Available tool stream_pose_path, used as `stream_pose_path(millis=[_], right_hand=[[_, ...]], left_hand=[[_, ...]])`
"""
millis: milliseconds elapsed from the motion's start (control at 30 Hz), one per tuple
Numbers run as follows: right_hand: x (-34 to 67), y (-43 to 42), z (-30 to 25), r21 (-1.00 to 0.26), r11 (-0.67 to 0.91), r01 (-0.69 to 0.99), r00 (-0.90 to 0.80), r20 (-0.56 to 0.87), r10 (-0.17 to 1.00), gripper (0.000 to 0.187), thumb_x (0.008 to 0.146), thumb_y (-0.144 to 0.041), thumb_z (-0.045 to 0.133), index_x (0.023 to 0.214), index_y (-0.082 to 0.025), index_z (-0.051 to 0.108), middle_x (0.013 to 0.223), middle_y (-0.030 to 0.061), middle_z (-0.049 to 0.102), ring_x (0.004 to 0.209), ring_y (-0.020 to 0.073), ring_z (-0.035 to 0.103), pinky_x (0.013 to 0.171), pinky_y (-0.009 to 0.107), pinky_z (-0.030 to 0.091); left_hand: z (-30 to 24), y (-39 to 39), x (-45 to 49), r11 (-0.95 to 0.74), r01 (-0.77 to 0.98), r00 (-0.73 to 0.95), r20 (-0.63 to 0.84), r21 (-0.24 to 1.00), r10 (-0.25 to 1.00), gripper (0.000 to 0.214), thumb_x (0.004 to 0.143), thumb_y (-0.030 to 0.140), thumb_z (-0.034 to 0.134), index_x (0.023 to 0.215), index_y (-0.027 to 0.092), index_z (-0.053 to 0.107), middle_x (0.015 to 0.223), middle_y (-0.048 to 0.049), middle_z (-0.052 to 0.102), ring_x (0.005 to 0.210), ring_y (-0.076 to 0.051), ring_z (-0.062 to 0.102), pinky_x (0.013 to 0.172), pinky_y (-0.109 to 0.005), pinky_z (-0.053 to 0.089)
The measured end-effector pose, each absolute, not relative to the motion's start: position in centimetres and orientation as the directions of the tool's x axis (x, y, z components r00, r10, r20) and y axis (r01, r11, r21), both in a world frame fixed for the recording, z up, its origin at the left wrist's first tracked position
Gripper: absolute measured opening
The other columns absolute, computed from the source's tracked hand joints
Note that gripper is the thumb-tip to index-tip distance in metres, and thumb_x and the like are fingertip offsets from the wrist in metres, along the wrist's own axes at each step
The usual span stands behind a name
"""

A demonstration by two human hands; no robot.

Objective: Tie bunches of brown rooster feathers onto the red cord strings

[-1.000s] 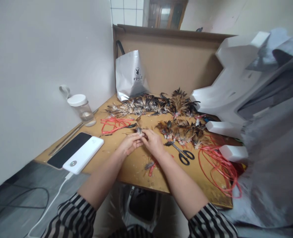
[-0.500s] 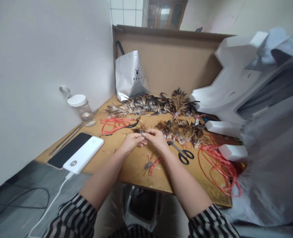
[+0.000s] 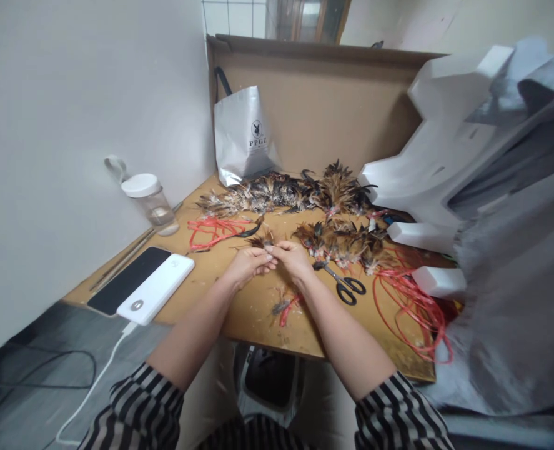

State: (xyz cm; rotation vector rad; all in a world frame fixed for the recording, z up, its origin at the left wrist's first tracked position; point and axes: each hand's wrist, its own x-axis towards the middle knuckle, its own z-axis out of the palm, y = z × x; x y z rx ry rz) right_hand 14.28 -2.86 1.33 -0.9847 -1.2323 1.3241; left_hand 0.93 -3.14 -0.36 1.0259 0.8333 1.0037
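Note:
Over the middle of the brown table, my left hand (image 3: 249,265) and my right hand (image 3: 291,259) meet, fingertips pinched together. Between them they hold a small bunch of brown feathers (image 3: 262,240), whose tips stick out beyond the fingers; its lower end is hidden. Just right of my right hand lies a row of brown feather bunches (image 3: 346,244). Black-handled scissors (image 3: 345,285) rest in front of that row. Nearer me, under my right forearm, are loose feather scraps (image 3: 280,305) with a short piece of red plastic string (image 3: 286,312).
A longer feather pile (image 3: 277,195) lies behind, below a silver bag (image 3: 243,137). Red strings (image 3: 213,231) lie left; a larger red tangle (image 3: 410,312) lies right. A lidded cup (image 3: 151,203), dark phone (image 3: 129,280) and white power bank (image 3: 157,289) are left. White foam (image 3: 445,144) stands right.
The view has shifted slightly, so most things sit a little higher in the picture. My hands stay together on the feather bunch, with only small finger movement.

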Motion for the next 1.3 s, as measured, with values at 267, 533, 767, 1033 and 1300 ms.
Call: stream_pose_path(millis=[267,533,767,1033,1300], right_hand=[[14.6,-2.4,1.5,-0.987,0.102,-0.126,-0.065,0.11,0.992,0.024,0.06,-0.039,0.065,0.064,-0.016,0.062,0.055,-0.0013,0.057,0.049,0.0089,0.046,0.049,0.021,0.034],[18.0,-0.5,0.2,-0.875,0.213,0.436,-0.007,0.233,0.972,0.019,0.063,-0.031,0.057,0.066,-0.014,0.065,0.063,0.0016,0.063,0.059,0.012,0.053,0.058,0.023,0.039],[16.9,-1.9,0.7,-0.543,0.175,0.822,-0.108,0.152,0.982,0.02,0.067,-0.035,0.055,0.071,-0.021,0.068,0.068,0.0015,0.065,0.065,0.0141,0.057,0.056,0.021,0.035],[15.7,-2.3,0.6,-0.377,0.108,0.92,-0.078,0.093,0.993,0.018,0.068,-0.03,0.053,0.069,-0.021,0.068,0.073,0.0067,0.066,0.071,0.0186,0.059,0.059,0.025,0.036],[16.8,-1.3,-0.4,-0.858,0.088,0.506,-0.039,0.079,0.996,0.018,0.06,-0.031,0.058,0.065,-0.015,0.065,0.059,0.0005,0.061,0.053,0.0108,0.05,0.052,0.021,0.035]], left_hand=[[-0.3,-2.7,0.7,0.132,-0.27,0.193,-0.081,0.954,0.978,0.019,0.06,0.025,0.071,0.069,0.009,0.065,0.063,-0.0055,0.064,0.052,-0.007,0.055,0.05,-0.016,0.043],[-0.3,-1.2,-0.7,0.082,-0.599,0.012,-0.094,0.797,0.996,0.012,0.066,0.014,0.065,0.077,0.009,0.065,0.069,-0.0042,0.064,0.052,-0.003,0.054,0.046,-0.01,0.042],[-0.5,-1.2,-0.6,0.111,-0.6,0.046,-0.105,0.792,0.993,0.012,0.068,0.012,0.064,0.08,0.008,0.064,0.07,-0.005,0.065,0.051,-0.003,0.054,0.043,-0.01,0.041],[-0.5,-1.4,-0.5,0.155,-0.58,0.091,-0.125,0.799,0.988,0.015,0.067,0.012,0.064,0.082,0.008,0.064,0.07,-0.0052,0.065,0.052,-0.003,0.054,0.043,-0.01,0.041],[-0.7,-1.4,-0.4,0.166,-0.571,0.1,-0.133,0.804,0.986,0.013,0.068,0.011,0.063,0.081,0.008,0.064,0.071,-0.0057,0.065,0.052,-0.004,0.056,0.044,-0.01,0.042]])
